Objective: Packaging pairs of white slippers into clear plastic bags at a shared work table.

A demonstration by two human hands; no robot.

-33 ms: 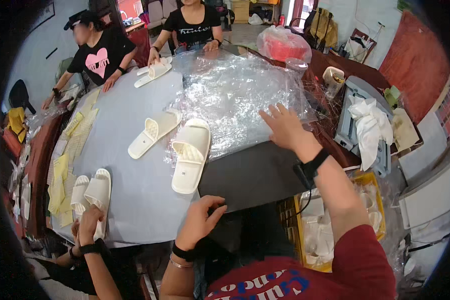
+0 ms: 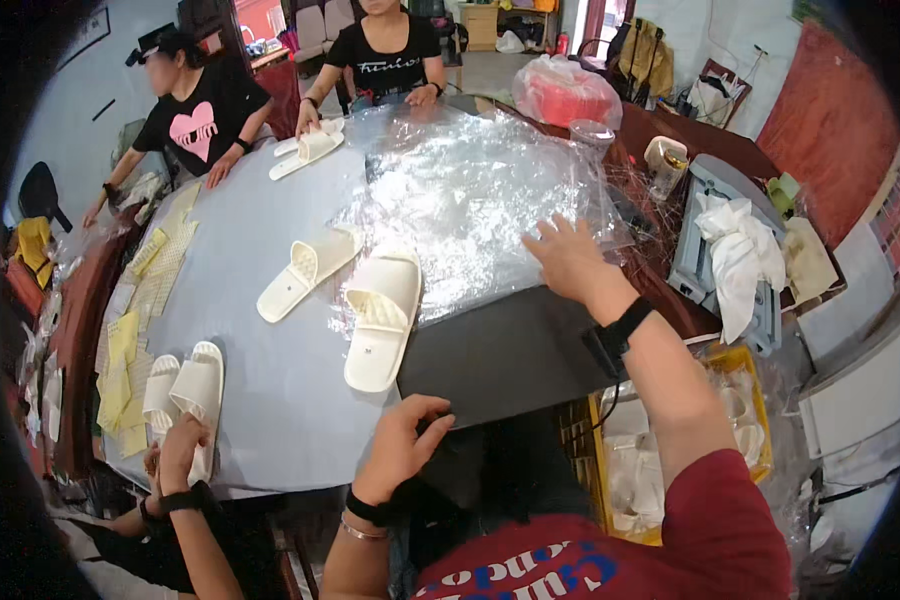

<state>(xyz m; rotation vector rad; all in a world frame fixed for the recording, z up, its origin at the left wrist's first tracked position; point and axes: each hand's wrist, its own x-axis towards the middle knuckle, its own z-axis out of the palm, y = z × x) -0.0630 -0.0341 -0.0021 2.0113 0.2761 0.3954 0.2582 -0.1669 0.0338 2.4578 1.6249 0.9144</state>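
Two hands look empty here. The right hand [image 2: 570,262] is spread wide, with its fingers over the shiny clear plastic [image 2: 470,200] on the bench [image 2: 290,420]; I can't tell if it presses down. The left hand [image 2: 405,450] is at the near edge, with its fingers bent and a gap between thumb and first finger. Just past it, a big white slipper [image 2: 382,325] lies flat, toe pointing away, beside another white slipper [image 2: 305,275]. Over on the left, a helper's hand [image 2: 182,450] touches one of two more slippers [image 2: 198,385]. Down low on the right, a yellow crate [image 2: 732,358] holds white things in clear wrap. On the far side, a see-through bag [image 2: 560,75] has something red inside. Near it is a clear round tub [image 2: 592,133]; I can't see what it holds.
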